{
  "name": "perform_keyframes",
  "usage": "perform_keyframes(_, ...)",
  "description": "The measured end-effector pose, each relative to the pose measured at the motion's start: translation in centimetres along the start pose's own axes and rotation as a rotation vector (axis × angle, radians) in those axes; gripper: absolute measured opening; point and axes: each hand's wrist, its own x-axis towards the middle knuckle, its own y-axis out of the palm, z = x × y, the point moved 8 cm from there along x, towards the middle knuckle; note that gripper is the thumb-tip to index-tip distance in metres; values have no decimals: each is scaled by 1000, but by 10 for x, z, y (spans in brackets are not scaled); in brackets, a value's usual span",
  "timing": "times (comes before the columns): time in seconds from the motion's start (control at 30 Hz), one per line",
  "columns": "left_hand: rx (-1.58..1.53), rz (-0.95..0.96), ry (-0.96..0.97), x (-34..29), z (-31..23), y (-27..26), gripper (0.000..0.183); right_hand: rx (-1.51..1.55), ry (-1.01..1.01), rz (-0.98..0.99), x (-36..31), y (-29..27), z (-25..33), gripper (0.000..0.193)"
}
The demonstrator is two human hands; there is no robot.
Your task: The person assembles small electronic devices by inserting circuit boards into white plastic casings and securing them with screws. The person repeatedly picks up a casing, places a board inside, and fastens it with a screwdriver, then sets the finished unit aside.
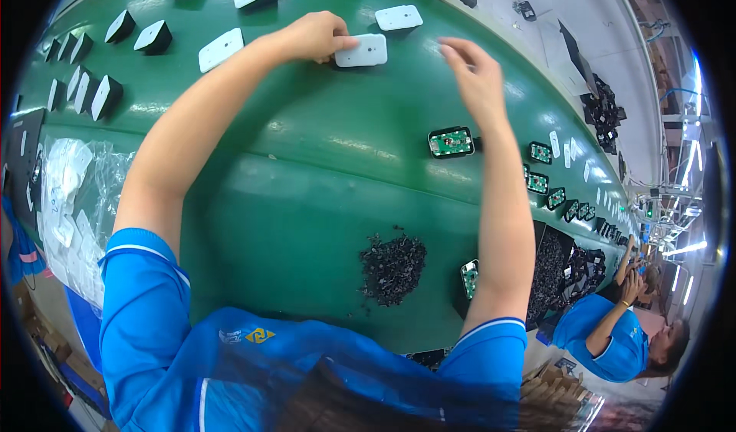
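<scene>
My left hand (318,37) grips the left end of a small device case with a white cover (363,52), thumb on top of the cover. Just beyond it lies another white-covered case (399,18), touched by neither hand. Off to the right, my right hand (477,75) is raised over the table with its fingers loosely curved and apart, and I see nothing in it. Below that hand, a black case with a green circuit board (451,143) lies face up. A heap of small black parts (392,269) sits on the green table (307,202) nearer my body.
Several white-covered black cases (155,38) stand at the far left. A clear bag of white covers (73,194) lies at the left edge. To the right run rows of open cases with boards (538,183) and a bin of black parts (548,271). A co-worker (613,336) sits beyond.
</scene>
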Motion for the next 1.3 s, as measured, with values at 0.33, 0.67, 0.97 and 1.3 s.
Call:
perform_keyframes(0.33,140,3,-250,1,18,-11,46,-302,65,-43,-80,-68,-3,20)
perform_keyframes(0.67,438,-547,200,-169,-63,-48,35,-56,-77,6,-133,-38,83,20)
perform_keyframes(0.97,702,-899,-193,-447,56,-103,12,-14,-246,150,-165,30,137,16)
perform_keyframes(1.3,718,-685,-619,-481,134,-145,27,72,-184,293,-183,110,183,19)
